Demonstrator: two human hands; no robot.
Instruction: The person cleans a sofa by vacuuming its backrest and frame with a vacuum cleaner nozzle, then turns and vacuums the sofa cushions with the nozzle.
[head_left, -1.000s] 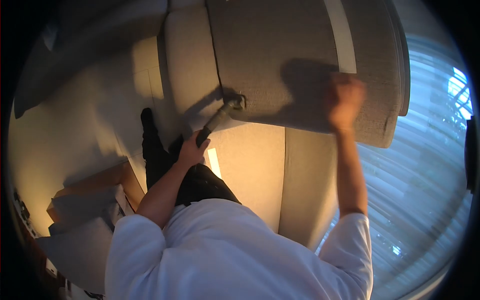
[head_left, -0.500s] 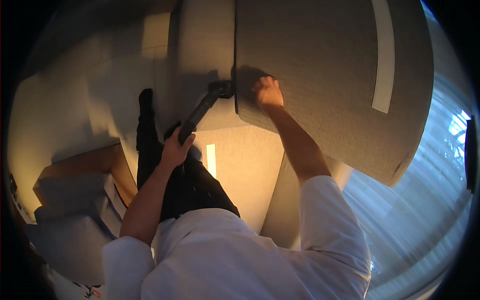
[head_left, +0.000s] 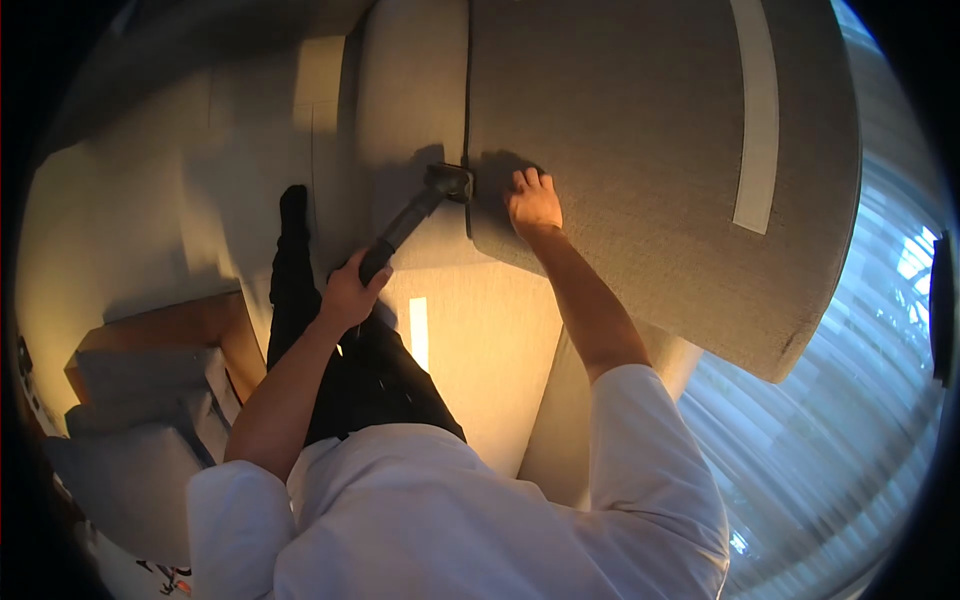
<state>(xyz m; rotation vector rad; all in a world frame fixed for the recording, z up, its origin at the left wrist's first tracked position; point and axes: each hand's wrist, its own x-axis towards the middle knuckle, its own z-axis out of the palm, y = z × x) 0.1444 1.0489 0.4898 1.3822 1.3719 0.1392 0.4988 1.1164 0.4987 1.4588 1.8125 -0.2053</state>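
Observation:
My left hand [head_left: 347, 296] is wrapped round the dark tube of a vacuum cleaner wand [head_left: 400, 228]. The wand slants up and to the right, ending in a small brush-like nozzle [head_left: 450, 183]. That nozzle lies against the grey sofa's seam, at the edge of a large grey cushion [head_left: 620, 140]. To the right of it, my right hand [head_left: 535, 205] rests on the cushion with its fingers bent and slightly apart, holding nothing that I can see. The thumb is not clearly visible.
A pale strip [head_left: 757, 130] runs along the cushion, and another [head_left: 419, 332] marks the lit fabric below. An open cardboard box [head_left: 165, 328] with grey padded pieces [head_left: 130, 470] stands at lower left. Sheer curtains [head_left: 800, 470] hang at right.
The nozzle has turned slightly and stays by the seam. My right hand has shifted slightly down along the cushion. The whole view has moved a little.

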